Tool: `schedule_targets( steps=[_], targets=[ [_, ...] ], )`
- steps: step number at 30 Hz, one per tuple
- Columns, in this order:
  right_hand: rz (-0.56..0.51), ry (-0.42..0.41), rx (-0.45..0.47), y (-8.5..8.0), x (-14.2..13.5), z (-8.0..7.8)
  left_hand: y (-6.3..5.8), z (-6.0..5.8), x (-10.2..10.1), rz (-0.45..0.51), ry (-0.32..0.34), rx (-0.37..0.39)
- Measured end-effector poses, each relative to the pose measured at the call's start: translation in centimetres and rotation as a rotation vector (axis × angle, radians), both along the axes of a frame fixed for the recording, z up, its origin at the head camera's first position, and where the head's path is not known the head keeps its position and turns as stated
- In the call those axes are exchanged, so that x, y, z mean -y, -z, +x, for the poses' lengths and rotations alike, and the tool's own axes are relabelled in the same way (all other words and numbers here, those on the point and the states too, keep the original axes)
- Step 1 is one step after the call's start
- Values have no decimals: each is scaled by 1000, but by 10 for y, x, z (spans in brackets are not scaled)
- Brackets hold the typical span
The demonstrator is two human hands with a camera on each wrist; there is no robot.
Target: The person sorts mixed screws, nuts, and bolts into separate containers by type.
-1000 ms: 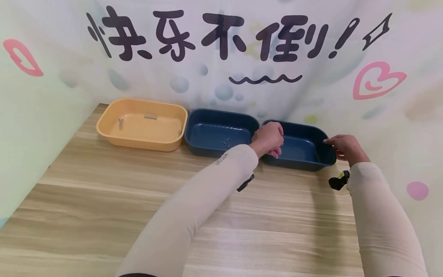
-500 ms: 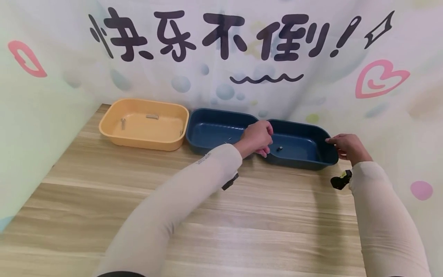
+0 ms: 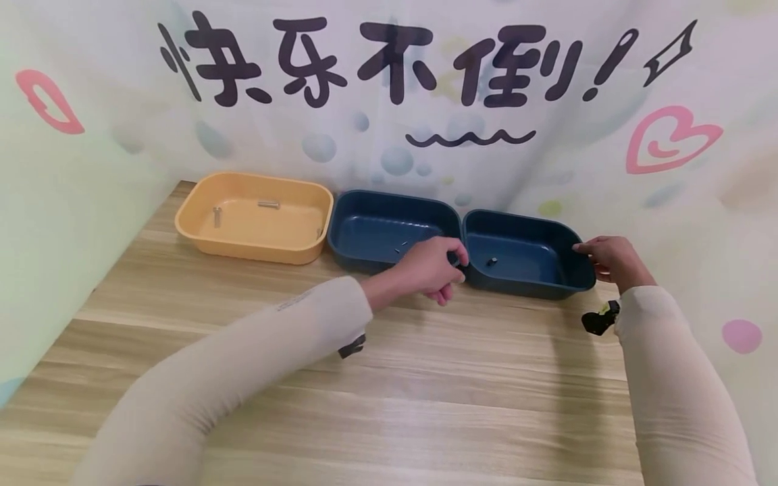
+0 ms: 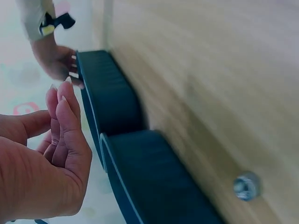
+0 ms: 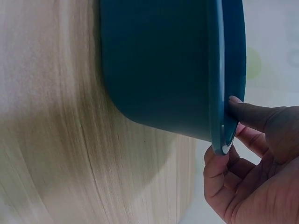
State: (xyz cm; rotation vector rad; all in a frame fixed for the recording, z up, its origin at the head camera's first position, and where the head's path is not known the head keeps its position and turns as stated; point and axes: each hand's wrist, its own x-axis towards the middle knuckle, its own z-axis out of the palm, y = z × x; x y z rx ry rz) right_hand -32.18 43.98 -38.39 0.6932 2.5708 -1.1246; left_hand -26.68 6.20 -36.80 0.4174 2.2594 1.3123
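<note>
My left hand [image 3: 434, 266] hovers over the front edge of the middle blue bin [image 3: 389, 202], close to where it meets the right blue bin [image 3: 516, 291]. Its fingers are loosely bent, and nothing shows between them in the left wrist view. My right hand [image 5: 261, 163] pinches the rim at the right end of the right bin, thumb inside and fingers outside. One small dark piece of hardware, like a short bolt [image 3: 491, 261], lies in that bin. Several tiny screws [image 3: 401, 247] lie in the middle bin, partly hidden by the left hand.
A yellow bin [image 3: 255, 253] at the left end of the row holds long silver bolts [image 3: 268, 204]. A small round metal piece [image 4: 246, 186] shows against the tabletop in the left wrist view. A printed cloth [image 3: 365, 148] hangs close behind the bins.
My left hand has drawn back from above the right bin, leftward and nearer, with its fingers loosened. The dark bolt in that bin has come into sight. My right hand keeps its pinch.
</note>
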Motion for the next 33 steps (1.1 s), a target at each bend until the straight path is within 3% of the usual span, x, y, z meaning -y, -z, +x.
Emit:
schedule_targets(
  steps=[6, 11, 23, 33],
  targets=[
    [18, -18, 3, 0, -2, 0, 10, 22, 29, -7, 12, 39],
    [24, -22, 3, -1, -5, -4, 24, 28, 53, -13, -17, 69],
    [11, -9, -1, 0, -1, 0, 53, 32, 99, -44, -99, 86],
    [4, 13, 14, 1, -1, -3, 74, 20, 112, -55, -156, 133]
  ],
)
